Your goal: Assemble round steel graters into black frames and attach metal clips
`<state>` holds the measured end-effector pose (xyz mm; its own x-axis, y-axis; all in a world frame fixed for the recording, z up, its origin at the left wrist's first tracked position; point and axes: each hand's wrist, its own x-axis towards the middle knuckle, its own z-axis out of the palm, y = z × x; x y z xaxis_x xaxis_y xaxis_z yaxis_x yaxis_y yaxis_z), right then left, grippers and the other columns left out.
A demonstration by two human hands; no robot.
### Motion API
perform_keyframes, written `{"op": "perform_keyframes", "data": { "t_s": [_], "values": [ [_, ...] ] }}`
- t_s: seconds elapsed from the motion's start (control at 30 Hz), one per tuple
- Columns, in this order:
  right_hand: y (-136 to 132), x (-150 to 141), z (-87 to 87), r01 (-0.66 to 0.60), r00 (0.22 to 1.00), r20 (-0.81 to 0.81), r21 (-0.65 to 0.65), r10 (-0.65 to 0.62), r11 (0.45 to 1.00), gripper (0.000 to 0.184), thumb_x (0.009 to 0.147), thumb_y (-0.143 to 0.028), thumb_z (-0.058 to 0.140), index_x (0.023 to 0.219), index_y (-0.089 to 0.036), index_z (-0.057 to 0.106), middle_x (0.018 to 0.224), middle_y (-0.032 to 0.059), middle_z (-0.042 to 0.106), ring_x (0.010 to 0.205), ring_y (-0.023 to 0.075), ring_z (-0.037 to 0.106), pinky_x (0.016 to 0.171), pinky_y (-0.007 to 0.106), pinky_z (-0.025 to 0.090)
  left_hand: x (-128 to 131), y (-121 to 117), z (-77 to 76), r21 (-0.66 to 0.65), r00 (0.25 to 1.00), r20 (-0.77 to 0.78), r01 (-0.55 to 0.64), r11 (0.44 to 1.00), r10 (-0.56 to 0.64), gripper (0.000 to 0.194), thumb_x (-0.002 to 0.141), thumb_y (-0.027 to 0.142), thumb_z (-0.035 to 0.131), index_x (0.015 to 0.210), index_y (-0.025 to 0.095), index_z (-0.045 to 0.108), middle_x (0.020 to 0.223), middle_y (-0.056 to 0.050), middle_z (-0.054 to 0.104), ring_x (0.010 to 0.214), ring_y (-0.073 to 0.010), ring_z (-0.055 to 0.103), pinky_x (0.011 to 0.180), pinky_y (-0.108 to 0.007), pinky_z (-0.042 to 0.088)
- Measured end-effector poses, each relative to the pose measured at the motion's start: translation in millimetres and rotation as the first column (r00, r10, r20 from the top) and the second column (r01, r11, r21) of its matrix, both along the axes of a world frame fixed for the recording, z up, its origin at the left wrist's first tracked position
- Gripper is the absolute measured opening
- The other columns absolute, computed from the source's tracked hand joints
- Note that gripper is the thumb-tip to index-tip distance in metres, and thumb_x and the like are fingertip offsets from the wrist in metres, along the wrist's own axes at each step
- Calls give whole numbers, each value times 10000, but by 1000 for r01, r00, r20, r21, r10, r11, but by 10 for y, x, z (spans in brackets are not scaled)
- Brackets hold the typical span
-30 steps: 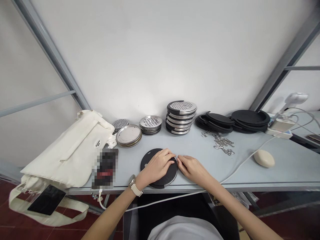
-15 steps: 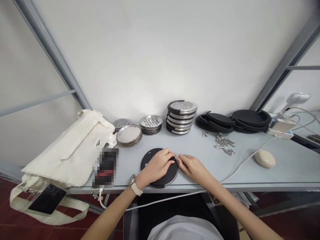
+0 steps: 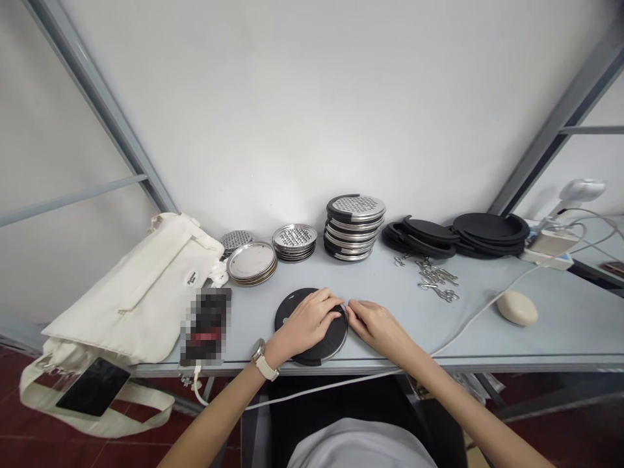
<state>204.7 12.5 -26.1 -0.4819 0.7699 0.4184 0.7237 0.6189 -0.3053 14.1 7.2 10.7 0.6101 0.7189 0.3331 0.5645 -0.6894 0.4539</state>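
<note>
A round black cover [image 3: 288, 328] with a thin silvery rim along its right side lies flat near the table's front edge. Across its top rests my left hand [image 3: 312, 322], fingers together and bent, their tips at the cover's right rim. Against that same rim, my right hand [image 3: 373, 325] is closed in a pinch. A bit of silvery metal shows between the two sets of fingertips. Whatever the right fingertips grip is too small and covered to make out. Behind the cover stands a stack of perforated metal discs in black covers [image 3: 355, 227].
Metal plates [image 3: 251, 261] and grater-like discs [image 3: 294, 240] are stacked at the back left. Black covers [image 3: 490, 234] and metal clasps [image 3: 439, 278] lie to the right, near a cream mouse-shaped object [image 3: 517, 308] and a white cable [image 3: 468, 325]. A white bag [image 3: 131, 299] occupies the left end.
</note>
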Motion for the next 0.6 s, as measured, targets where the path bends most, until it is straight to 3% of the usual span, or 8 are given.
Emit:
{"op": "perform_keyframes", "data": {
  "t_s": [0.6],
  "values": [
    [21, 6, -43, 18, 999, 30, 8, -18, 1000, 282, 966, -255, 351, 732, -198, 498, 631, 8, 552, 558, 142, 511, 566, 253, 338, -10, 17, -19, 0, 1000, 3, -3, 1000, 3, 284, 941, 198, 422, 1189, 220, 559, 1021, -58, 563, 962, -184, 543, 905, -353, 443]
  ]
}}
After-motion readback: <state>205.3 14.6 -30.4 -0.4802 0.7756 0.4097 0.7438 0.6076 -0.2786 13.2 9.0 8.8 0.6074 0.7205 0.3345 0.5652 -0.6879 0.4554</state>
